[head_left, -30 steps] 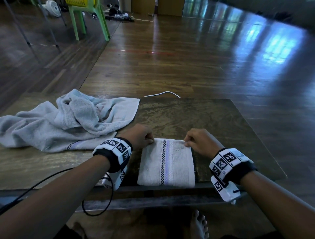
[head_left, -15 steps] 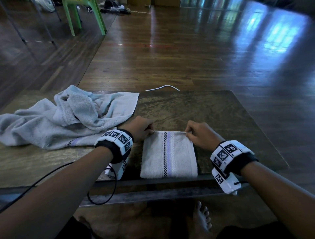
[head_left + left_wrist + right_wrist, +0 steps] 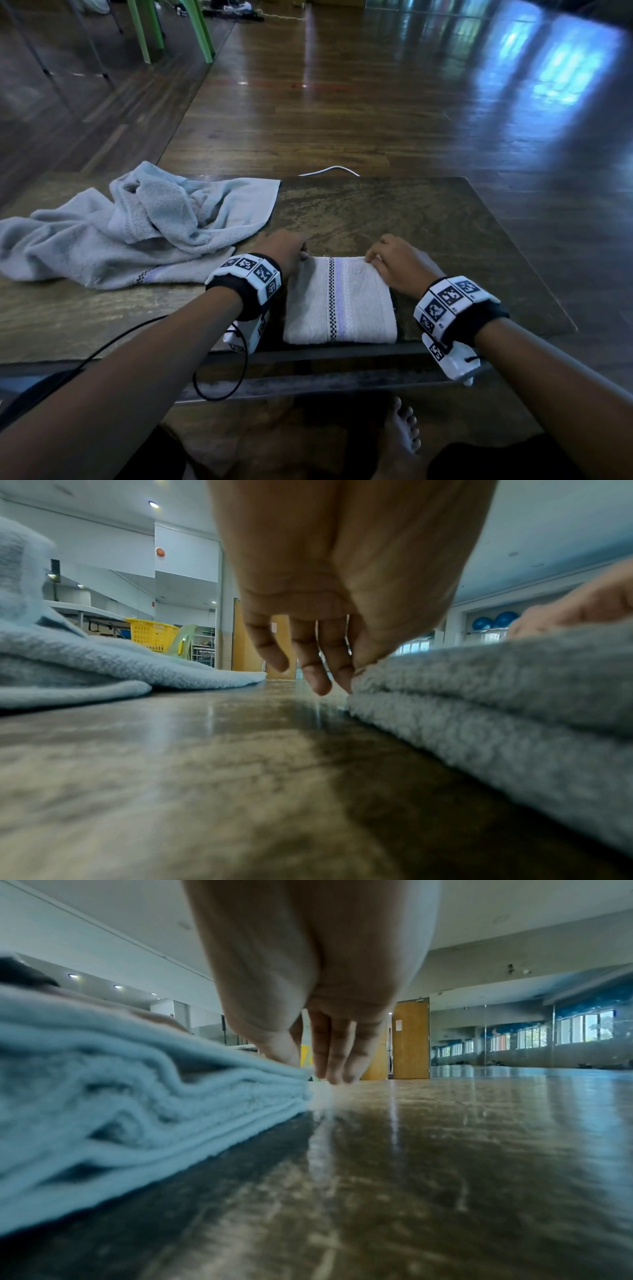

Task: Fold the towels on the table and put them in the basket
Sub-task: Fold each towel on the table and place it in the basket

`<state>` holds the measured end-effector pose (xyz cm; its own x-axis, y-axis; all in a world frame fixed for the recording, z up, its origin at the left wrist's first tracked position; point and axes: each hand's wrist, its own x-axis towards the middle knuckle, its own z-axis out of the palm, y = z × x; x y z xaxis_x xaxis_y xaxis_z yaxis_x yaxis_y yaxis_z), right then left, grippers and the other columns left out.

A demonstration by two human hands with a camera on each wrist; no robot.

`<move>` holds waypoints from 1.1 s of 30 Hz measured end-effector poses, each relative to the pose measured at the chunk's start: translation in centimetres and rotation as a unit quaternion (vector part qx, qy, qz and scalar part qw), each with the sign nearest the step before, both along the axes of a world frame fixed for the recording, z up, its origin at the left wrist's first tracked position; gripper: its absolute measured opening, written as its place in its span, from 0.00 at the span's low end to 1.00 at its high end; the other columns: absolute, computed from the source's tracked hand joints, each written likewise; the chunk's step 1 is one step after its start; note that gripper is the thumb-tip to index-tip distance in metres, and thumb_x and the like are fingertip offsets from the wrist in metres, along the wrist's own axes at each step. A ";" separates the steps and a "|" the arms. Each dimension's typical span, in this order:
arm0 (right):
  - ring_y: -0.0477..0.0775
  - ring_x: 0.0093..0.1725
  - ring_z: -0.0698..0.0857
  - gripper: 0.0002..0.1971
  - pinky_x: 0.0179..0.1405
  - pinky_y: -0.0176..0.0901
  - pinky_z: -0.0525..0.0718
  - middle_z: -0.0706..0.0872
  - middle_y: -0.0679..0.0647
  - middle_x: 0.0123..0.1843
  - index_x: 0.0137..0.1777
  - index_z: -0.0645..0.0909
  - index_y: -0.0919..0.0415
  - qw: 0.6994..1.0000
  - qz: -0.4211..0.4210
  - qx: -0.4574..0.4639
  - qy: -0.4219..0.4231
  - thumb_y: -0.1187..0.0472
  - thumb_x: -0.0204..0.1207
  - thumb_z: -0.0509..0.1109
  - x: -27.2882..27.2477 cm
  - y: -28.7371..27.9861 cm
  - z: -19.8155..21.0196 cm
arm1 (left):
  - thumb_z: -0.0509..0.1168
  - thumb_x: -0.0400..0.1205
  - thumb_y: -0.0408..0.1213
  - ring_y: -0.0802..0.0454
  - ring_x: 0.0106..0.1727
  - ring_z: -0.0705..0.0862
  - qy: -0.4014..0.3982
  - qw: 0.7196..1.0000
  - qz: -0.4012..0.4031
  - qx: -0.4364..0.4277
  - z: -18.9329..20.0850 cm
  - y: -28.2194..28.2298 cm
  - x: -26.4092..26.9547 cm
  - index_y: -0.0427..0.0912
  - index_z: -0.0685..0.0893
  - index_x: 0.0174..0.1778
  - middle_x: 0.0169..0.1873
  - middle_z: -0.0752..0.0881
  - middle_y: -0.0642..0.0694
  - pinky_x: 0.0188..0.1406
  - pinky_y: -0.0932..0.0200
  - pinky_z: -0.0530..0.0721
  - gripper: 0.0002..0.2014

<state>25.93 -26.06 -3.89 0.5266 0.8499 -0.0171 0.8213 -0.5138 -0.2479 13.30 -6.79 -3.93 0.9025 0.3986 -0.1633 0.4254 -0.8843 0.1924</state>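
A folded pale towel (image 3: 339, 301) with a checked stripe lies on the table (image 3: 411, 212) near its front edge. My left hand (image 3: 303, 254) pinches its far left corner. In the left wrist view the left hand (image 3: 342, 677) has its thumb on top of the folded towel (image 3: 496, 696) and its fingers down beside the edge. My right hand (image 3: 372, 258) pinches the far right corner. The right wrist view shows the right hand (image 3: 308, 1066) with its thumb on the stacked layers of the folded towel (image 3: 120, 1096). A crumpled light blue towel (image 3: 137, 226) lies to the left.
A yellow basket (image 3: 152, 634) stands far off on a green chair, whose legs (image 3: 202, 31) show at the top of the head view. A white cable (image 3: 329, 169) lies past the table's far edge. Bare tabletop stretches behind and right of the folded towel.
Both hands stay on the folded towel's far corners. The head view has tipped slightly, so the table sits higher in the frame.
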 end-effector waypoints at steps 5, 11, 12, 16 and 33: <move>0.54 0.60 0.76 0.17 0.59 0.50 0.76 0.78 0.52 0.61 0.59 0.81 0.59 0.994 0.037 -0.045 -0.097 0.53 0.83 0.55 -1.9 -0.5 0.0 | 0.56 0.79 0.31 0.45 0.63 0.78 -0.060 0.996 -0.018 0.070 0.8 -2.1 -1.0 0.47 0.80 0.56 0.59 0.83 0.47 0.68 0.46 0.67 0.14; 0.56 0.81 0.58 0.28 0.77 0.57 0.62 0.58 0.57 0.83 0.80 0.56 0.60 0.992 -0.022 -0.125 0.003 0.47 0.84 0.47 -4.9 -1.4 -0.5 | 0.46 0.86 0.43 0.48 0.81 0.59 -0.033 0.996 -0.084 0.025 -1.1 -7.0 -2.6 0.42 0.63 0.77 0.80 0.62 0.44 0.79 0.49 0.56 0.23; 0.55 0.83 0.53 0.30 0.79 0.57 0.59 0.53 0.57 0.84 0.82 0.52 0.59 0.990 -0.033 -0.134 0.016 0.46 0.84 0.47 -5.3 -1.4 -0.7 | 0.44 0.86 0.46 0.48 0.83 0.54 -0.026 0.997 -0.071 0.018 -1.9 -7.3 -2.9 0.41 0.58 0.80 0.82 0.57 0.43 0.80 0.49 0.53 0.25; 0.51 0.84 0.40 0.32 0.82 0.57 0.45 0.38 0.54 0.85 0.83 0.40 0.58 0.987 -0.061 -0.144 0.043 0.44 0.84 0.43 -6.5 -1.7 -1.8 | 0.39 0.86 0.52 0.53 0.84 0.41 -0.031 0.999 -0.027 0.001 -3.7 -7.3 -3.3 0.43 0.45 0.83 0.83 0.44 0.47 0.82 0.46 0.40 0.30; 0.52 0.52 0.81 0.18 0.62 0.57 0.66 0.86 0.49 0.45 0.40 0.83 0.52 0.979 -0.184 -0.047 0.071 0.51 0.81 0.53 -4.5 -4.1 0.9 | 0.57 0.81 0.43 0.40 0.60 0.79 -0.115 0.970 0.127 -0.174 -0.5 -3.7 -5.4 0.39 0.78 0.61 0.61 0.82 0.40 0.60 0.47 0.77 0.16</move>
